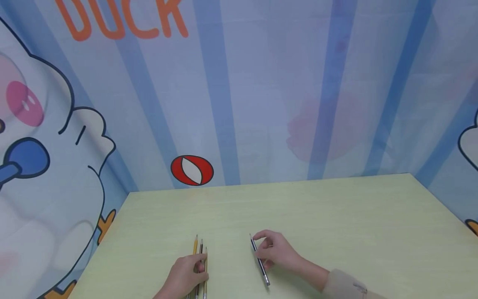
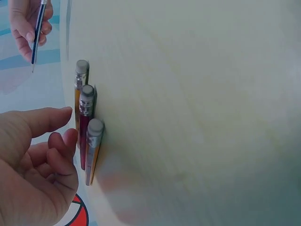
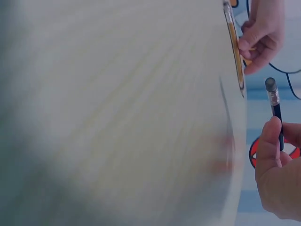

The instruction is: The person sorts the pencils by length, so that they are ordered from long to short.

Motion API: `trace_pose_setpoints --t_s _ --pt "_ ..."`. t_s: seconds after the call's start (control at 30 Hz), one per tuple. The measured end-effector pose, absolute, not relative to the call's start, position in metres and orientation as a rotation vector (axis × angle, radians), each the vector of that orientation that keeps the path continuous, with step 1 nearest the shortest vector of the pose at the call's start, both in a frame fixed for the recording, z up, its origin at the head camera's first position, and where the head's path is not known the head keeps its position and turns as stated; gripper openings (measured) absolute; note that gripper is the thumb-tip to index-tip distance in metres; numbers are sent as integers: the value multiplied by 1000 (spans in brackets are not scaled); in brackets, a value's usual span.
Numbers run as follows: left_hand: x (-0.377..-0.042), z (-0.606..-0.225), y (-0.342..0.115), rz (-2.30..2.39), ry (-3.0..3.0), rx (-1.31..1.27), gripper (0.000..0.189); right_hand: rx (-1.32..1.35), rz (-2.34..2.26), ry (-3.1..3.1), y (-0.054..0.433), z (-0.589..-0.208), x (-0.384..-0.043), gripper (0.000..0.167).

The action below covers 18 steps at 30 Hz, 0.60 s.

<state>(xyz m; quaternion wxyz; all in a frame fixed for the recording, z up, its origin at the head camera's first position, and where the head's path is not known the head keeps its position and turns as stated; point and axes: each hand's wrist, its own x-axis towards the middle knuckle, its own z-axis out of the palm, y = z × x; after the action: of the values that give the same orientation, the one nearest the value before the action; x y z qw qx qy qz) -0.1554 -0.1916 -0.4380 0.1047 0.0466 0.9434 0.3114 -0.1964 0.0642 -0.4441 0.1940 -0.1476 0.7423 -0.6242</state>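
Three pencils lie side by side on the table: a yellow pencil [image 1: 195,245] farthest left, a dark pencil [image 1: 201,246] in the middle and a tan pencil [image 1: 206,284] on the right. Over them is my left hand [image 1: 183,272], its thumb and index fingertips spread along the tan pencil. Metal bands and grey erasers cap their near ends in the left wrist view, where the middle pencil [image 2: 84,127] looks dark red. My right hand [image 1: 278,252] pinches a dark blue pencil [image 1: 260,263], raised off the table, point away and eraser toward me.
The pale yellow-green table [image 1: 336,216] reaches back to a blue striped backdrop [image 1: 261,83] with cartoon figures. A red and white oval [image 1: 192,170] is printed on it just above the table's back edge. A beige sleeve [image 1: 343,284] covers my right forearm.
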Motion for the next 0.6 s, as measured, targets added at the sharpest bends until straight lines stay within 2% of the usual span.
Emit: trace_pose_setpoints --t_s 0.6 --pt "-158 -440 -191 910 2830 156 30 -420 -1505 2316 3 -452 -196 25"
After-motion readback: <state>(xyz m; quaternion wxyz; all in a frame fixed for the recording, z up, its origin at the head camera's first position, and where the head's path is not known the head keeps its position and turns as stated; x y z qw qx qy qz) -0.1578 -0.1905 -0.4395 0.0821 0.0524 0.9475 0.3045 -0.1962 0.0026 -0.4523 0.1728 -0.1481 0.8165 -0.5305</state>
